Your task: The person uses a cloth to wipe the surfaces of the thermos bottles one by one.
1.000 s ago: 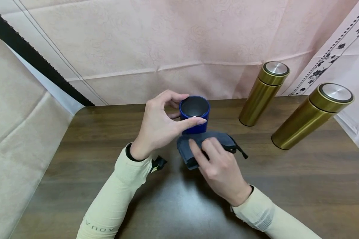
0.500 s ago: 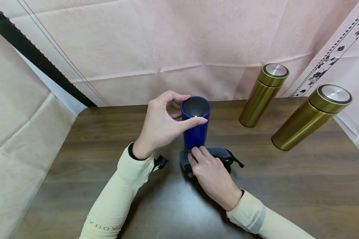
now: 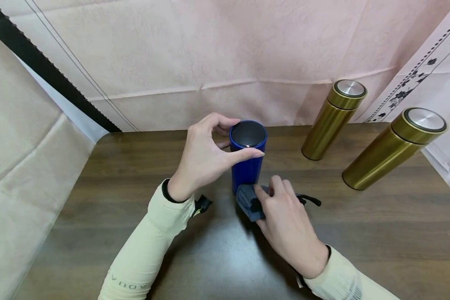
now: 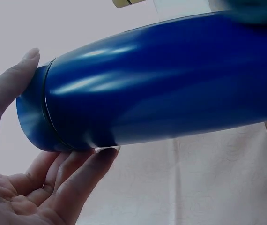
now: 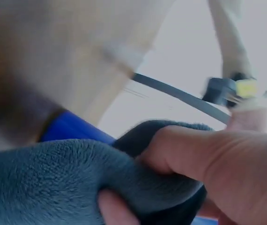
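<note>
While the left hand (image 3: 206, 156) curls thumb and fingers round the top of the blue flask (image 3: 247, 173), the right hand (image 3: 286, 223) pinches a folded grey-blue cloth (image 3: 247, 204). Left wrist view: thumb above the flask's seam, fingers reaching below it. Right wrist view: thumb pressed into the cloth's fold.

The flask stands upright about midway along the far edge of the table (image 3: 135, 187), set in from that edge. The cloth sits at its lower wall, on the near-edge side, and hides part of the foot. A black cord (image 3: 313, 200) trails from the cloth toward the table's right edge. Toward the far right corner, well apart from the work, stand 2 gold flasks (image 3: 331, 123).

Assessment: the step in hand appears to be wiping the flask wall. Advised: steady the top without twisting it, since the seam may be a screw joint; lay the cloth flat to the curve with even pressure; avoid pushing the foot, as a tall body could tip; gather in the cord.
</note>
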The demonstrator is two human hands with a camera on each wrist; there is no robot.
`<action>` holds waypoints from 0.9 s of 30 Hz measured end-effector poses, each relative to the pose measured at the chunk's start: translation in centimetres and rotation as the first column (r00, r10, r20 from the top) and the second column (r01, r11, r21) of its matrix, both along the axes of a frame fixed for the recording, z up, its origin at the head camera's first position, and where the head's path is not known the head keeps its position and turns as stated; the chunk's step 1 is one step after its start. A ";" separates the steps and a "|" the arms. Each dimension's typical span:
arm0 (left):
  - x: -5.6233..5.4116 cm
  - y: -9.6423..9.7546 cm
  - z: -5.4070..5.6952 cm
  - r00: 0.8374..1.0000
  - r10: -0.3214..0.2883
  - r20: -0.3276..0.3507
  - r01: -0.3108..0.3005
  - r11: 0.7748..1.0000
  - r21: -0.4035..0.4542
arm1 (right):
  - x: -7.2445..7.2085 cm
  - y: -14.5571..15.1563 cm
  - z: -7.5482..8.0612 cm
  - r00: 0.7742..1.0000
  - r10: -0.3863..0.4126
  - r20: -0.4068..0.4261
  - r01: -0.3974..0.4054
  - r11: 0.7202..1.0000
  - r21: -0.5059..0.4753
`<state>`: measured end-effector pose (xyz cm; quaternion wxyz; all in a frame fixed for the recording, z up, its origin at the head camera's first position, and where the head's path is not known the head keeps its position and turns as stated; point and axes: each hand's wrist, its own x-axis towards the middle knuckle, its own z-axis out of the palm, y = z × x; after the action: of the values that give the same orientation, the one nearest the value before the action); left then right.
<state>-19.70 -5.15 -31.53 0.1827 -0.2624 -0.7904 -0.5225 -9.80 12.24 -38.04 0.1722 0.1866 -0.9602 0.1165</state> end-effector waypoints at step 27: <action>0.1 -0.1 0.6 1.000 0.000 0.004 0.000 0.999 -0.045 | -2.1 -5.4 0.0 0.768 -0.039 -0.640 0.030 0.999 -0.025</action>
<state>-19.57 -5.22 -30.89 0.1750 -0.2653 -0.8022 -0.5054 -11.86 6.87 -38.05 0.4920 0.1962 -0.8467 0.0495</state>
